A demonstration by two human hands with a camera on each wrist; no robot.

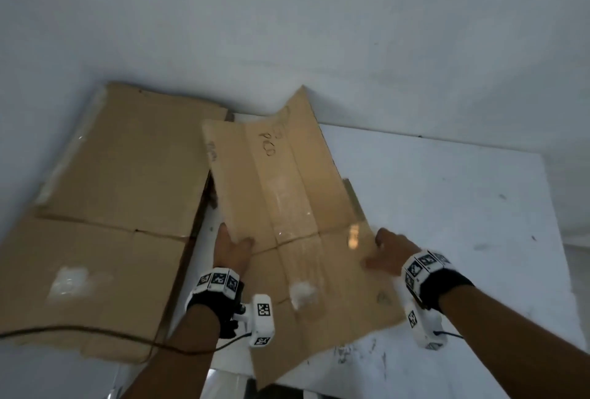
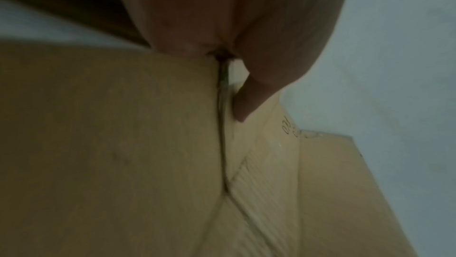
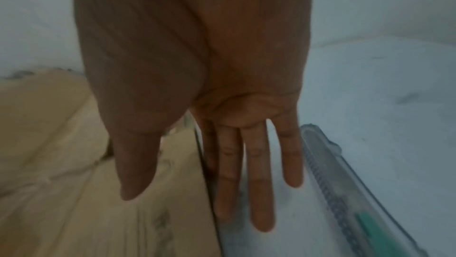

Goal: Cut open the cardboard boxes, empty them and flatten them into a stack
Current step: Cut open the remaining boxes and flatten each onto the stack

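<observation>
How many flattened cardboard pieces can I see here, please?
2. One flattened box lies at the left. The second flattened box is in the middle, over the white table, with the left hand and right hand at its edges. More layers may be hidden underneath.

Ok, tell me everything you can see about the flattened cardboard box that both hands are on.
The flattened cardboard box is plain brown corrugated board, creased into panels and flaps, with glossy clear tape down its middle seam, dark handwriting near the far end and a torn white label patch nearer the person. It lies skewed on the white table, its near corner overhanging the edge and its far end lifted slightly. The left hand grips its left edge, thumb on top; the right hand holds its right edge with straight fingers.
</observation>
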